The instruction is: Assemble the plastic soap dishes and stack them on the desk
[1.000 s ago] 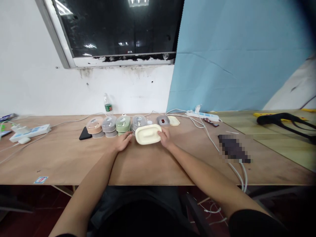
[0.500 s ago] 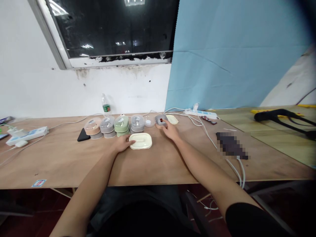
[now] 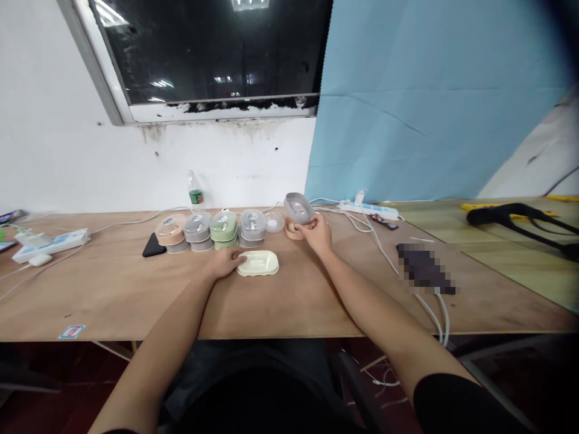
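Note:
My left hand [image 3: 226, 263] grips the left end of a shallow cream tray [image 3: 259, 263], thumb over its rim. The tray is recessed, with a wavy front edge, and is low at the tabletop. Farther back, my right hand [image 3: 317, 234] is closed on the near edge of a translucent grey oval container [image 3: 299, 207], which is tilted up. Just below it is a peach oval container [image 3: 293, 230], partly covered by my fingers. A small clear round lid [image 3: 274, 223] lies left of these.
Left of my hands stands a row of stacked oval boxes in peach [image 3: 170, 230], grey [image 3: 198, 228] and green [image 3: 223, 228]. A black phone [image 3: 154, 246] and bottle [image 3: 195, 190] are nearby. Power strips [image 3: 368, 208] and white cables [image 3: 380, 244] lie right.
My right hand has raised and tilted the grey container, and a peach container now shows below it. The cream piece in my left hand now shows a recessed side instead of a raised bar.

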{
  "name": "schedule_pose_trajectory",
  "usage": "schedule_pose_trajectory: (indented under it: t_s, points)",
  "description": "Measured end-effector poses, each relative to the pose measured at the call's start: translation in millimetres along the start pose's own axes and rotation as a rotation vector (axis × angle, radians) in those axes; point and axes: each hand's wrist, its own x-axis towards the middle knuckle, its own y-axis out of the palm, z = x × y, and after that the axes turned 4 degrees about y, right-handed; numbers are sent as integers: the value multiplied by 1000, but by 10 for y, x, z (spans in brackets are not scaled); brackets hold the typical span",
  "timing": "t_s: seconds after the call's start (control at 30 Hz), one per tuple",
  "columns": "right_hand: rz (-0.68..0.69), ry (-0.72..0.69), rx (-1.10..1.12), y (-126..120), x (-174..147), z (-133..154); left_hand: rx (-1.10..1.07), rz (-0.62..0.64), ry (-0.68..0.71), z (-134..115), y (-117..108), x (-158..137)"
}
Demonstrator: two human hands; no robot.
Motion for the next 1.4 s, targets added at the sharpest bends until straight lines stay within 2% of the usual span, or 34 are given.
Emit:
schedule_pose_trajectory:
  t_s: [0.07,0.17,0.33,0.43,0.53,0.6,0.7,0.87,0.97,1.07,1.23,1.3,1.4]
  points:
    - [0,-69,150,-32,-74,99,-16,-57,-2,-41,-13,-10]
    - [133,-143,356,-40,-242,248,-29,-176,14,-111,-46,-34]
    - [567,-129,529,29,-529,445,-63,-338,73,-170,-97,-76]
    - [849,-91,511,86,-603,484,-38,-356,105,-146,-102,-88]
    - [988,-43,461,124,-591,458,-5,-321,97,-122,-99,-95]
    - [984,7,420,133,-559,430,6,-255,75,-119,-99,-98]
    - [890,28,330,127,-513,404,14,-137,29,-116,-101,-97]
    - [798,-171,105,126,-484,377,16,59,-93,-50,-81,-57]
    - [800,-207,-60,177,-488,346,35,148,-172,-20,-72,-29]
    - [736,-201,-92,258,-480,308,20,172,-181,-31,-84,-23]
    - [478,-130,-69,347,-384,233,21,127,-135,-89,-88,-43]
    - [460,-97,-116,362,-335,210,39,103,-118,-114,-66,-45]
    - [508,-119,-190,407,-278,189,57,63,-88,-143,-26,-39]
